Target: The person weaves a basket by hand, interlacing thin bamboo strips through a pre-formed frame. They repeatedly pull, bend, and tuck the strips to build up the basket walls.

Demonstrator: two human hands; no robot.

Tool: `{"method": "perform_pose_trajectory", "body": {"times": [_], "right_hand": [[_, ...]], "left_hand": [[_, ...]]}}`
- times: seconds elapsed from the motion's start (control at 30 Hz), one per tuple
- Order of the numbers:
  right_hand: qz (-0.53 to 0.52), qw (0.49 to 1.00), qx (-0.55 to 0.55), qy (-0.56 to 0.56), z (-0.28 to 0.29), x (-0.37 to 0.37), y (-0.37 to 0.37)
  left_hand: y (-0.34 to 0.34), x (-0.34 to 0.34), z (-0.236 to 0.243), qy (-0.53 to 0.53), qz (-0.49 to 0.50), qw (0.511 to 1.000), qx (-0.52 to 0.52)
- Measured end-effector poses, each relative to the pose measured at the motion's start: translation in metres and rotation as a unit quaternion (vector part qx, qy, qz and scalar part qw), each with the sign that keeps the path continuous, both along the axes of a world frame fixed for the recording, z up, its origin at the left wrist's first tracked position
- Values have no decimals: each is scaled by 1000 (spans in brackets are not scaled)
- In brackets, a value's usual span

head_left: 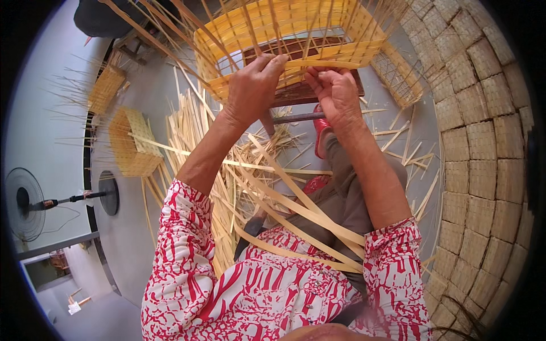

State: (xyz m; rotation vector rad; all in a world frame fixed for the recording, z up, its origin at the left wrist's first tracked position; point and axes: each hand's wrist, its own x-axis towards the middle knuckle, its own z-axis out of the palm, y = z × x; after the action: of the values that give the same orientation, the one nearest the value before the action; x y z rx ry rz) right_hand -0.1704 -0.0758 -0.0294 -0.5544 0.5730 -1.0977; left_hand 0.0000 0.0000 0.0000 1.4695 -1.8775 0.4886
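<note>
Left hand (254, 83) and right hand (338, 94) grip a yellow basket (301, 21), probably light, springy; best held where tightly woven.

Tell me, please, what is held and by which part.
The left hand grips the yellow woven basket by its near wall; the right hand touches there, its hold unclear.

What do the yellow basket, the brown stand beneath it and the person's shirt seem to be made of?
Yellow basket: probably bamboo or similar cane, fairly smooth; flat strips cross, with long ends sticking out.
Brown stand: likely wood, perhaps stained or painted, by its solid reddish edge.
Shirt: printed cloth, matte, by its soft creases; exact fibre unclear.
</note>
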Motion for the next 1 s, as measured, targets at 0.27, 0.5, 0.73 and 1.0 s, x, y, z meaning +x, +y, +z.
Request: {"method": "perform_pose_trajectory", "body": {"times": [0.27,0.5,0.73,1.0], "right_hand": [[71,995,33,-64,-7,-11,-2],[184,929,-295,124,37,-1,11],[45,914,-353,194,25,10,5],[-23,999,19,-43,26,15,18]], "left_hand": [[-6,6,-1,225,-105,966,69],[-2,26,7,304,-168,923,166],[-15,26,2,336,-177,908,176],[-34,-5,2,292,-13,955,56]]}}
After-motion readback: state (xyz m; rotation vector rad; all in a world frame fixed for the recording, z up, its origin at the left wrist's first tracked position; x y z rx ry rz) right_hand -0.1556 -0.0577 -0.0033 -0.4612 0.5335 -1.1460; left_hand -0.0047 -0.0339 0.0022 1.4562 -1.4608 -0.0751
